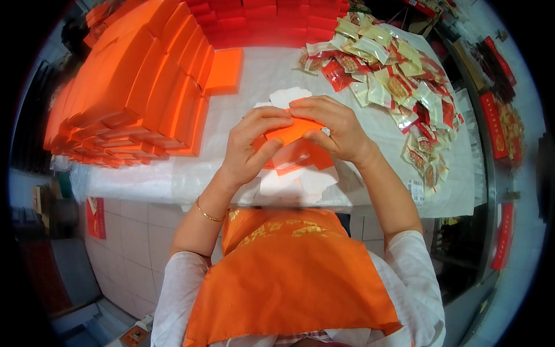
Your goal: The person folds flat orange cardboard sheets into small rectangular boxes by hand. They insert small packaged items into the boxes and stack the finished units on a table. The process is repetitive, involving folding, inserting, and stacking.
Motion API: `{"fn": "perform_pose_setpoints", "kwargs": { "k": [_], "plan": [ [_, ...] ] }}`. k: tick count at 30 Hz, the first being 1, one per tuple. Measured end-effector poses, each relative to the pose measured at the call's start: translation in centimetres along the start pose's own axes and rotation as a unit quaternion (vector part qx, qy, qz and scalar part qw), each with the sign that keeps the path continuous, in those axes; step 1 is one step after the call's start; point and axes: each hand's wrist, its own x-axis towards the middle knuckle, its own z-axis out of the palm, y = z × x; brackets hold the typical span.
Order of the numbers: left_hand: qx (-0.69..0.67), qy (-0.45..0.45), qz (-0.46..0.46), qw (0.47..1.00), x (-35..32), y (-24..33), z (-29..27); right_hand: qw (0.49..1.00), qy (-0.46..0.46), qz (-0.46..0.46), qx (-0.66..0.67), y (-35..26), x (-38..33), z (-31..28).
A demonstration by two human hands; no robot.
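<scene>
Fingers of the left hand (252, 141) and right hand (342, 130) grip an orange carton (296, 131) between them, above the desk (263, 72). Folding appears partly done: white card flaps (315, 180) below the fingers lie spread. Stacked orange boxes (136, 87), left of the fingers, look formed.

The head-worn fisheye view looks steeply down over the orange fabric apron (289, 280), faces forward across the white sheet-covered table (266, 69), and frames the bare left hand (252, 140) and bare right hand (340, 128) at close range, just above its centre.
</scene>
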Motion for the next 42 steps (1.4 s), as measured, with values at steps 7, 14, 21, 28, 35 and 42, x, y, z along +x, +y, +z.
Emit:
{"fn": "perform_pose_setpoints", "kwargs": {
  "k": [7, 14, 21, 28, 35, 42],
  "plan": [
    [0.059, -0.009, 0.029, 0.998, 0.1, 0.7, 0.0, 1.000, -0.012, 0.004, -0.010, -0.1, 0.0, -0.2],
    [0.135, 0.004, 0.057, 0.989, -0.3, 0.9, 0.5, 0.999, 0.003, -0.012, -0.034, -0.1, -0.4, 0.1],
    [0.130, 0.020, 0.024, 0.991, -0.2, 1.3, 0.7, 1.000, 0.013, -0.016, -0.009, -0.2, -0.2, 0.0],
    [0.172, 0.017, 0.055, 0.983, -1.0, 1.2, 0.9, 0.999, 0.003, -0.048, -0.024, 0.2, -0.7, 0.3],
    [0.158, -0.001, 0.023, 0.987, -1.8, 1.2, 1.6, 0.998, -0.032, -0.047, -0.006, 0.6, -0.9, -0.6],
    [0.188, -0.009, 0.055, 0.981, -2.1, 0.4, 1.5, 0.997, -0.021, -0.071, -0.025, 0.9, -1.1, -0.1]
  ]
}}
